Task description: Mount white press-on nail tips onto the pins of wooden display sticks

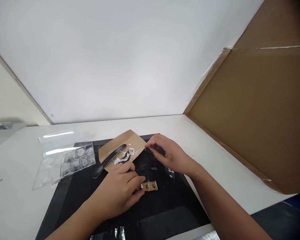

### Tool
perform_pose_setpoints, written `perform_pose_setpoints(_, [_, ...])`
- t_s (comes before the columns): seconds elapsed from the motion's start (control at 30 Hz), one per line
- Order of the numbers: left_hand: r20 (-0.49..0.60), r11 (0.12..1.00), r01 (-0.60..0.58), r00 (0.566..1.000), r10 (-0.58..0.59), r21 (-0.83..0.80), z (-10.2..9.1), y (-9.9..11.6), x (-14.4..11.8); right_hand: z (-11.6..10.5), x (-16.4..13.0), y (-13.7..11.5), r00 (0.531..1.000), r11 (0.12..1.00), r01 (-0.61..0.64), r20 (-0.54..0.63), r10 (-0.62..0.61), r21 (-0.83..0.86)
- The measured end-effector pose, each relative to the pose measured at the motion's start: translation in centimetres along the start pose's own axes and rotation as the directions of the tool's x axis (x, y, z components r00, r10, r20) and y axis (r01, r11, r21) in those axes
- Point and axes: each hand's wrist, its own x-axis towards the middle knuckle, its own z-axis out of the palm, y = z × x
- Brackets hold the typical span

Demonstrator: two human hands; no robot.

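My left hand [122, 188] rests on the black mat [150, 216], its thumb and fingers closed around the left end of a small tan strip [151, 186]. Small clear and white pieces sit along that strip; its left part is hidden by my fingers. My right hand [170, 154] is held over the right edge of a brown paper sheet [133, 136], thumb and index fingertip close together in a pinch. What lies between them is too small to make out. On the paper are a black curved nail file [110, 160] and several small white flakes [132, 150].
A clear compartment box of nail tips [76, 161] stands at the left, its lid [56, 141] open behind it. Small white ovals [170, 172] lie on the mat at right. A cardboard panel [252, 116] borders the right side; a white wall [115, 60] rises behind.
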Motion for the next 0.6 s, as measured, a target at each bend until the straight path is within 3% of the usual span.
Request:
perform_pose_setpoints(0.1, [0.006, 1.000, 0.011, 1.000, -0.011, -0.001, 0.1, -0.1, 0.1, 0.9, 0.3, 0.5, 0.997, 0.996, 0.076, -0.026, -0.077, -0.050])
perform_pose_setpoints(0.27, [0.024, 1.000, 0.019, 1.000, -0.019, -0.008, 0.3, -0.3, 0.0, 2.4, 0.7, 1.5, 0.993, 0.989, 0.081, -0.071, -0.091, -0.122])
perform_pose_setpoints(0.6, [0.032, 0.999, 0.027, 0.999, -0.026, -0.030, 0.1, -0.2, 0.0, 2.4, 0.9, 1.6, 0.984, 0.988, 0.144, -0.101, -0.150, -0.057])
